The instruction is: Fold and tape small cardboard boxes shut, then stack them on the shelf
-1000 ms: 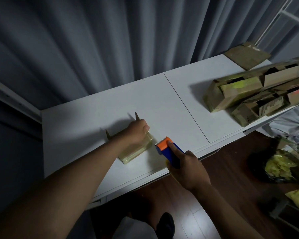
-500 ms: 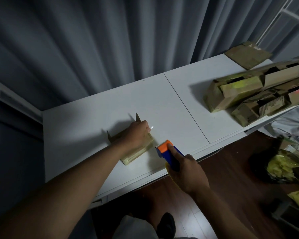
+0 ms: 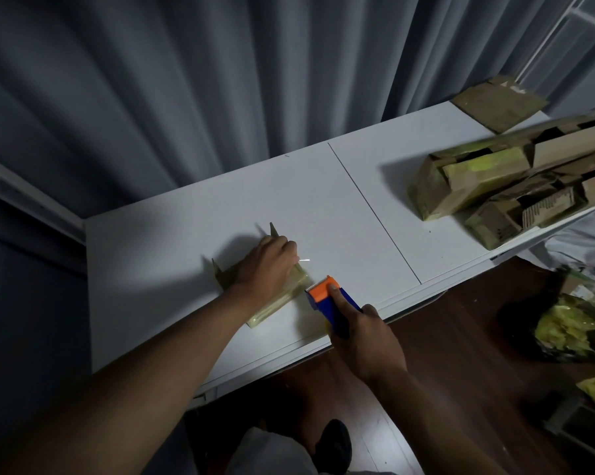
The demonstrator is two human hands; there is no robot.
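The left hand (image 3: 267, 265) is pressing down on a small cardboard box (image 3: 282, 296) that is lying on the white counter (image 3: 172, 255), near its front edge; the fingers are curled over the far end of the box, and two loose flaps are sticking up at its left side. A glossy strip of tape is showing along the box's top and near face. The right hand (image 3: 364, 337) is gripping a blue tape dispenser (image 3: 330, 303), its fingers wrapped round the handle and the forefinger lying along the top toward the orange head, whose toothed edge is sitting just beside the right corner of the box. Well apart, at the right end of the counter, a pile of unfolded cardboard boxes (image 3: 515, 180) is lying in a heap, with a flat piece of cardboard (image 3: 498, 102) behind it. Grey curtains (image 3: 220, 80) are hanging behind the counter.
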